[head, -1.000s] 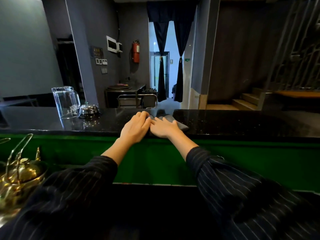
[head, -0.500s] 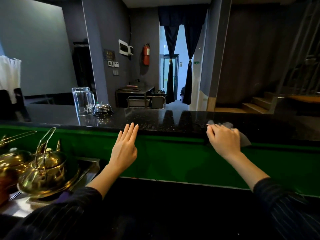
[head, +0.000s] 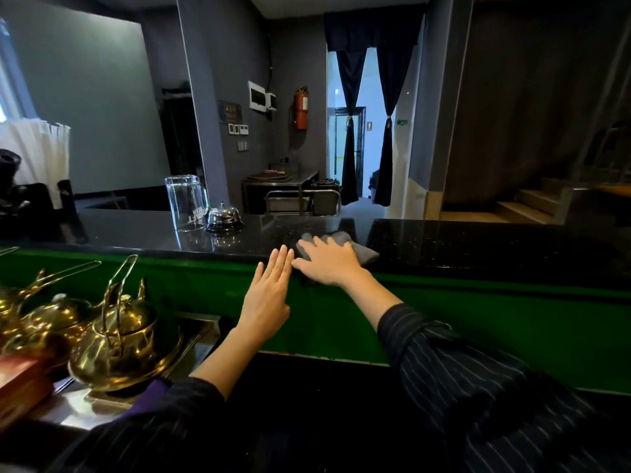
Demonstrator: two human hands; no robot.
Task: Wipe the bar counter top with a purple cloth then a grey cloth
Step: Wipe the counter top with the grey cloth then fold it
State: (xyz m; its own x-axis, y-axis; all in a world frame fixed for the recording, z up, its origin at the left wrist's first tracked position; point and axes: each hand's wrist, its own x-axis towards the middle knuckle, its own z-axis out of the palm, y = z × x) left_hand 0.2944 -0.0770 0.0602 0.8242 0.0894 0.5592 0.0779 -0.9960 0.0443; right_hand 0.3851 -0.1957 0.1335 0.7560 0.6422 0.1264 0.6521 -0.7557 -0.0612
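Head view: the right hand (head: 329, 264) lies flat, fingers spread, pressing the grey cloth (head: 345, 247) on the near edge of the black bar counter top (head: 478, 247). The cloth's free part extends right and far of the palm. The left hand (head: 268, 302), open and empty, fingertips at the counter edge, sits just left. Unwiped counter probably lies toward the glass pitcher (head: 186, 203) and service bell (head: 223, 216), left.
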